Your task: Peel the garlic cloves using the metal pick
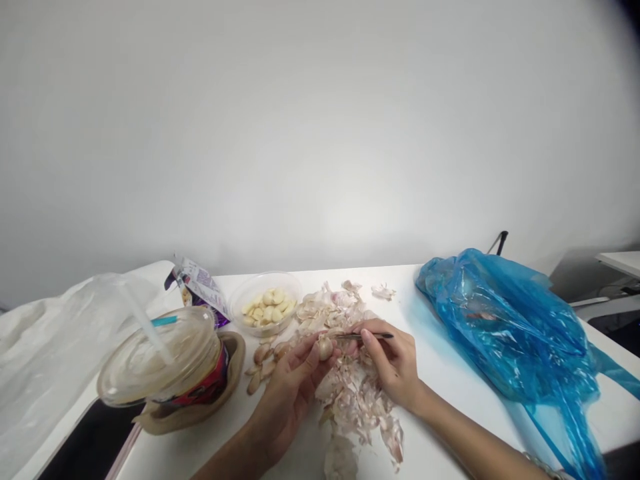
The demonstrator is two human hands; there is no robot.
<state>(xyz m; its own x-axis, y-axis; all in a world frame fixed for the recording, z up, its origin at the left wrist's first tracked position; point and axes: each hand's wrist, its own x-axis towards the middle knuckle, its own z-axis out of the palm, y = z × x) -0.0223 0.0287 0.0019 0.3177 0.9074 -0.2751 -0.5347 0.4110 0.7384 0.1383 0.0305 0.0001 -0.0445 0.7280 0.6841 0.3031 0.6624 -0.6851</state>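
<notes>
Pinched between thumb and fingertips of the left hand [295,381]: one garlic clove [326,347], skin partly on, held just above the table [450,380] near its middle. Right hand [395,363] closed on a thin metal blade [364,336], gripped between thumb and forefinger, lying roughly level with its tip pointing left at the clove; cannot tell whether the tip touches it. Hands close together, fingertips nearly meeting over the clove. Directly beneath and around both hands, a loose heap of papery garlic skins [357,400], pale with pinkish streaks, running from the far edge of the table down toward the near edge. Just left of the left hand's fingers, a few unpeeled cloves [260,371] lying on the bare tabletop. Beyond those, a clear shallow bowl [250,288] holding peeled cloves [267,309], pale yellow. Left again: a lidded plastic cup [165,360] with a straw [145,323], seated in a brown holder, and behind it a purple-and-white snack packet [200,287]. Far left, a crumpled translucent white bag [45,347]; at the near left corner, a flat dark slab [85,447], kind not clear. On the right, well apart from the hands, a crumpled blue plastic bag [505,333]. Plain white wall behind.
</notes>
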